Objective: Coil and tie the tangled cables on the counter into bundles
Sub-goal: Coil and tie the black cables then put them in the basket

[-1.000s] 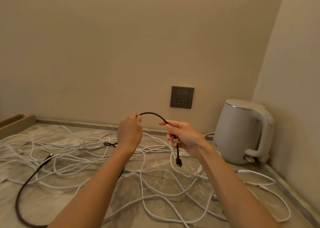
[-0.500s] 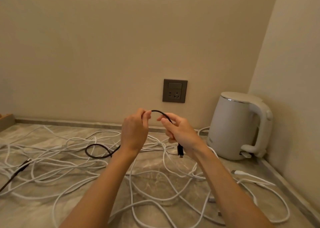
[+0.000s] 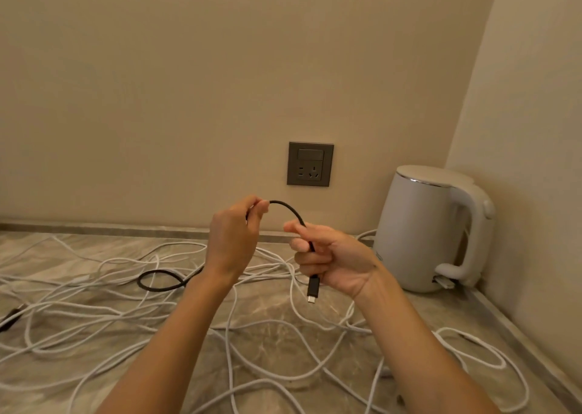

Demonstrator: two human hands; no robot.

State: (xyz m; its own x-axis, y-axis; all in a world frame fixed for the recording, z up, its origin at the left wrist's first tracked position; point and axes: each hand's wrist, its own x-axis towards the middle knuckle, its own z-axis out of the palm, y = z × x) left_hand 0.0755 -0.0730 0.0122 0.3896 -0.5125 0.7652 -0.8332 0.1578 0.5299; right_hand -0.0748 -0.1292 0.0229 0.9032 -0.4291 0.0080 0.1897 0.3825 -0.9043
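Observation:
A black cable [image 3: 288,207] arches between my two hands above the counter. My left hand [image 3: 233,240] pinches it at the top of the arch. My right hand [image 3: 330,261] grips it near its end, and the black plug [image 3: 312,289] hangs below my fingers. The rest of the black cable drops behind my left wrist into a loop [image 3: 159,279] on the counter. Several white cables [image 3: 94,313] lie tangled across the marble counter [image 3: 277,328].
A white electric kettle [image 3: 422,228] stands in the right back corner, against the side wall. A dark wall socket [image 3: 310,164] is set in the back wall above the counter. White cable loops [image 3: 491,353] reach towards the counter's right edge.
My hands came closer together, shortening the black arch, then moved slightly apart again. The black cable has been drawn in from the left, with a loop now lying near my left wrist.

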